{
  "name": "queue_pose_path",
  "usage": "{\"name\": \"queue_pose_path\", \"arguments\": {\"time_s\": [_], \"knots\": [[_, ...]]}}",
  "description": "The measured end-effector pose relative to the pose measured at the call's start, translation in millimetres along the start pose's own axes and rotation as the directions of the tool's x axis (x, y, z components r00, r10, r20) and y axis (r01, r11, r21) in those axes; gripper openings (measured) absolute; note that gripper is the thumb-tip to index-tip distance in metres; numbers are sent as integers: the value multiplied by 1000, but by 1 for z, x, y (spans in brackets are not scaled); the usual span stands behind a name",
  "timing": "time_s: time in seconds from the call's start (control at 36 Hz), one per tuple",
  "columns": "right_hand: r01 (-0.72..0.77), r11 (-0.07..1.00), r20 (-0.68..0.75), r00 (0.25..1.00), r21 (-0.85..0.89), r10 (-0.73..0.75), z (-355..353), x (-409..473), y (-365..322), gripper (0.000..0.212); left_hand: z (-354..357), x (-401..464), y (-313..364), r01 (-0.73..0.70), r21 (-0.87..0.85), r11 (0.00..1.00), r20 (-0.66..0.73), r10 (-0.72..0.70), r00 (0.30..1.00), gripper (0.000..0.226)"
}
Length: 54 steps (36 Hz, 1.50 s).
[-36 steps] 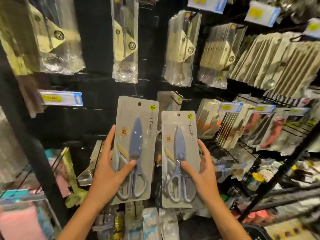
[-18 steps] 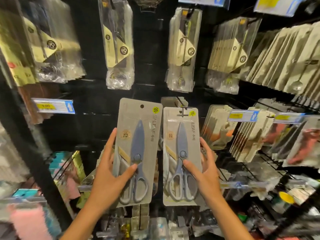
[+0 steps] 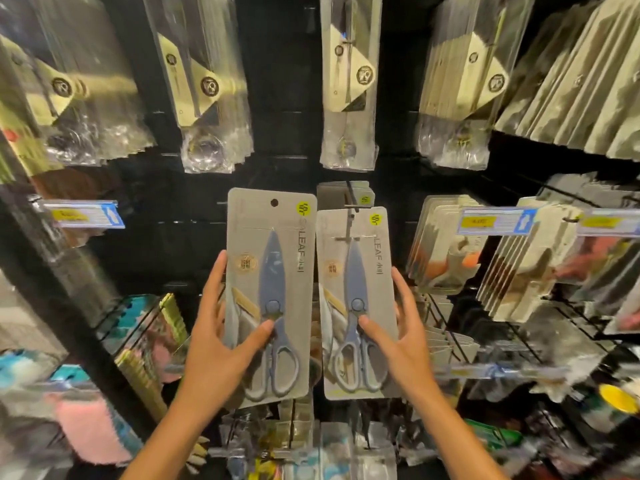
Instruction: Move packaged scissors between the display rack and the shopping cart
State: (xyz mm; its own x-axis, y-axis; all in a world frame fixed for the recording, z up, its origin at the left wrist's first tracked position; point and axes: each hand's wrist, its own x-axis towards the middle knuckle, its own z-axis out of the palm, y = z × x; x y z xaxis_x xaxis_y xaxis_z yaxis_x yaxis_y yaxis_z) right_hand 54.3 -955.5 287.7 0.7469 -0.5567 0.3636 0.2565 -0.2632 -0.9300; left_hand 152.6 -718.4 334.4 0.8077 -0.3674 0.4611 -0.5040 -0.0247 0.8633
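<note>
I hold two grey cards of blue-handled packaged scissors up against the black display rack (image 3: 287,140). My left hand (image 3: 221,344) grips the left scissors pack (image 3: 273,265) by its lower half, thumb across the front; its hang hole is free of any hook. My right hand (image 3: 401,344) grips the right scissors pack (image 3: 356,271), whose top sits over a metal rack hook (image 3: 350,225). More packs of the same scissors (image 3: 346,194) hang behind it on that hook. No shopping cart is in view.
Clear bags of utensils (image 3: 348,98) hang in the row above. Carded goods (image 3: 446,244) fill hooks to the right, with blue price tags (image 3: 495,221) on hook ends. A dark upright post (image 3: 69,306) stands at the left, with pink and teal goods (image 3: 86,427) below.
Both packs have risen and moved closer to the rack. The right pack's top has slid onto the hook; the left pack is still held free beside it.
</note>
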Motion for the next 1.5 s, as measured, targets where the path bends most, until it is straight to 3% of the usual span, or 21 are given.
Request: {"name": "queue_pose_path", "arguments": {"time_s": [0.58,1.06,1.14,1.25,1.36,1.5], "knots": [[-7,935,34,999,-354,21,17,37,34,84,-15,15,4,-47,-72,996,11,48,999,101],[-58,912,124,985,-407,118,24,104,56,94,-20,22,9,-84,-108,991,9,86,996,103],[-81,914,114,984,-397,137,22,108,58,96,-19,22,7,-81,-110,991,6,82,997,103],[-168,929,-19,985,-329,172,19,97,57,102,-20,19,5,-61,-129,990,0,61,998,102],[-94,957,-75,994,-275,76,18,72,46,94,-22,17,0,-37,-130,991,-6,37,999,101],[-10,999,90,996,-38,13,33,41,-3,75,-20,15,-8,-46,-102,994,-5,46,999,100]]}}
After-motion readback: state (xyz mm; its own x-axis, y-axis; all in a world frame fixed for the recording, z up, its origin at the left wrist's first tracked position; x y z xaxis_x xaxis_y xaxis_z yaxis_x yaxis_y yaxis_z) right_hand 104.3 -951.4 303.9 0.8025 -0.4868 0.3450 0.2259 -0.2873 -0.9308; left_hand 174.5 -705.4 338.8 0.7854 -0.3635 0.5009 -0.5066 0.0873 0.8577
